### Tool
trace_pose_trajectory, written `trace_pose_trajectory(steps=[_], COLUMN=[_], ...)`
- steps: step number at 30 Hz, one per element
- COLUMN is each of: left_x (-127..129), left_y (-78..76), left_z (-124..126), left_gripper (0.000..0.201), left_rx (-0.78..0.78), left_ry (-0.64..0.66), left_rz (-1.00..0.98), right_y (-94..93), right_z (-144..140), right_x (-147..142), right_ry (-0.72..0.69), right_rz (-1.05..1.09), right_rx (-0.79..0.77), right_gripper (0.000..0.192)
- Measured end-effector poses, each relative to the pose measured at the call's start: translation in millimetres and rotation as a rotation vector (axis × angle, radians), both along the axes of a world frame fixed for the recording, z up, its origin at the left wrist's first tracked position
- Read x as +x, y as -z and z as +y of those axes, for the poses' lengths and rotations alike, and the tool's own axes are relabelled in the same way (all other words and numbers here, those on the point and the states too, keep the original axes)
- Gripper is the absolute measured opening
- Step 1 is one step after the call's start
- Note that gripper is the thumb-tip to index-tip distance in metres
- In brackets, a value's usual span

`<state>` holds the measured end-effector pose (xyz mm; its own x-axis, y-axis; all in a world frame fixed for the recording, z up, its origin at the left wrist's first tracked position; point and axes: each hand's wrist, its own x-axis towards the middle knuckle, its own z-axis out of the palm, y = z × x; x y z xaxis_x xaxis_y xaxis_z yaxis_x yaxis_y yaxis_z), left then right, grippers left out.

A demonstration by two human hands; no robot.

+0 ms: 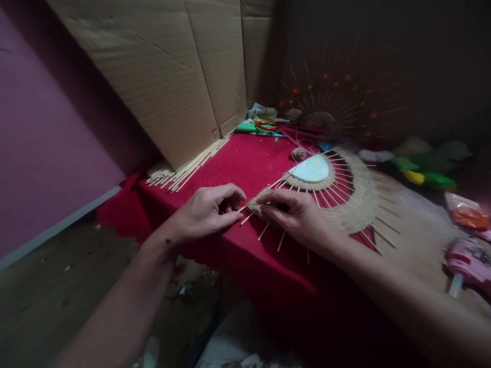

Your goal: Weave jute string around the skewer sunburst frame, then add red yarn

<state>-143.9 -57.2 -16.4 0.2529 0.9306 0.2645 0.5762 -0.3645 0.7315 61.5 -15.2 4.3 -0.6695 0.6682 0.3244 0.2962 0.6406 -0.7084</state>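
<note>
Half-round twine weaving (362, 199), pale radiating sticks (385, 237), light-blue centre (310, 168), over red cloth (238, 163)

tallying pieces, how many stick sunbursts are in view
2: one sunburst at the right hand, partly over the red cloth; a red-dotted sunburst in the dim background. Others may be hidden in the dark.

Covered, Cropped and Blurred

At eight o'clock on the semicircular tan twine band (364, 202), the right hand (301, 209) hides a stretch. Whether the left hand (209, 208) grips or touches a thin pale wooden stick (242, 208) is too small to tell. At four o'clock, the view's edge cuts off a pink plastic glue gun (470, 260); at eleven, a brown cardboard panel (153, 71). Toward one, a fan-shaped, red-dotted ornament (333, 99) blurs into darkness.
</note>
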Motion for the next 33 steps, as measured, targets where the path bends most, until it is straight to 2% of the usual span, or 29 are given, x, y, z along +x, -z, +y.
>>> trace_pose_trajectory(steps=[8,14,20,33], left_x=[0.2,1.2,1.5,1.5], left_y=[1.8,-0.6,1.9,2.8], left_z=[0.5,-1.4,-1.9,-2.3], left_gripper=[0.019,0.018,0.019,0.017], left_rx=[0.073,0.122,0.101,0.108], left_ry=[-0.014,-0.018,-0.054,-0.054], left_rz=[0.058,0.091,0.078,0.09], right_y=[4.2,12.5,14.7,11.4], right_z=[-4.8,-4.8,-5.2,-7.6], right_x=[3.1,5.3,6.7,6.1], right_ry=[0.013,0.042,0.016,-0.007], right_rz=[-0.056,-0.174,-0.255,-0.395], right_rx=[0.145,0.293,0.414,0.499], right_gripper=[0.013,0.017,0.023,0.029])
